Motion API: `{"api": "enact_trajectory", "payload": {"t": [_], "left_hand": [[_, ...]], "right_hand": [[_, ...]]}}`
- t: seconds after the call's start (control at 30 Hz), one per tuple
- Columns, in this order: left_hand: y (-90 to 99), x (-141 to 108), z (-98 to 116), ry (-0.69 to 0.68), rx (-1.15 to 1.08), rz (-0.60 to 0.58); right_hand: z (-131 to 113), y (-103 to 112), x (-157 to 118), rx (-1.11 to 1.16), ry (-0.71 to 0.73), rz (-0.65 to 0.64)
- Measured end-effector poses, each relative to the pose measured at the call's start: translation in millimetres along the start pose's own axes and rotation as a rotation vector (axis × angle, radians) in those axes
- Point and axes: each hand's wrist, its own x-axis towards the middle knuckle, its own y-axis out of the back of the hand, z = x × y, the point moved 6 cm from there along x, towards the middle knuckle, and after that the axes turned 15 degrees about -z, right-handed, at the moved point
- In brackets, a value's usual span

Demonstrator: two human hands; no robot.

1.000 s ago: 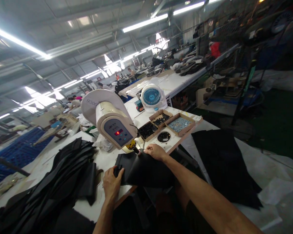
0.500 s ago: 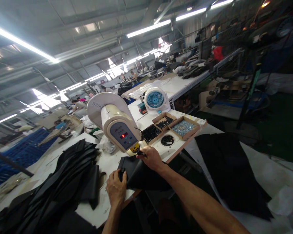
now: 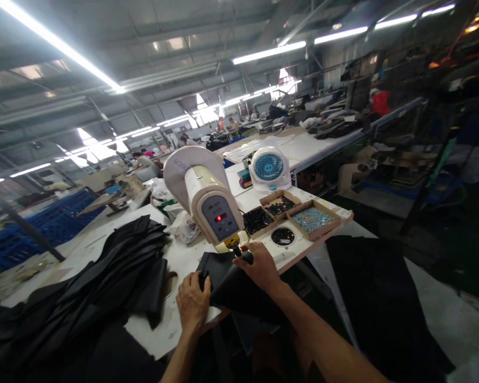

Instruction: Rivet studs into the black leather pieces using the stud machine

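Note:
A black fabric panel (image 3: 219, 268) lies on the table's front edge below the head of a cream fastening machine (image 3: 211, 205), and its near part hangs over. My left hand (image 3: 193, 300) is closed on the panel's left edge, where a small black part shows by the thumb. At the machine's yellow-marked tip, my right hand (image 3: 260, 264) pinches the panel's far edge between thumb and fingers. Whether a small fastener is also between these fingers cannot be made out. The machine's red display reads 0.
Heaped black panels (image 3: 123, 271) cover the table's left side. Cardboard trays of small black parts (image 3: 257, 221) and silvery parts (image 3: 311, 219) stand right of the machine, near a round well of dark parts (image 3: 282, 236) and a blue-white fan (image 3: 269, 167). Another black panel (image 3: 379, 292) lies at right.
The view has swung, so the whole scene sits further right. My right hand has shifted slightly at the machine's tip, its fingers more raised. My left hand keeps its hold on the panel.

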Motion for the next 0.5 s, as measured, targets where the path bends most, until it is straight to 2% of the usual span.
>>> {"api": "enact_trajectory", "payload": {"t": [0.13,0.23,0.3,0.37,0.43,0.5], "left_hand": [[-1.5,-1,-2,0.008,-0.011,0.019],[-1.7,-3,-3,0.022,-0.03,0.023],[-2.1,-3,-4,0.035,-0.045,0.014],[-2.9,-3,-6,0.049,-0.063,0.008],[-3.7,-2,-8,0.056,-0.077,0.015],[-4.0,-2,-9,0.055,-0.087,0.029]], "right_hand": [[12,7,-7,0.185,-0.068,0.058],[35,16,0,0.641,-0.132,0.22],[50,20,12,1.022,-0.158,0.343],[56,20,30,1.309,-0.128,0.383],[53,16,48,1.451,-0.068,0.375],[48,7,61,1.489,-0.068,0.364]]}}
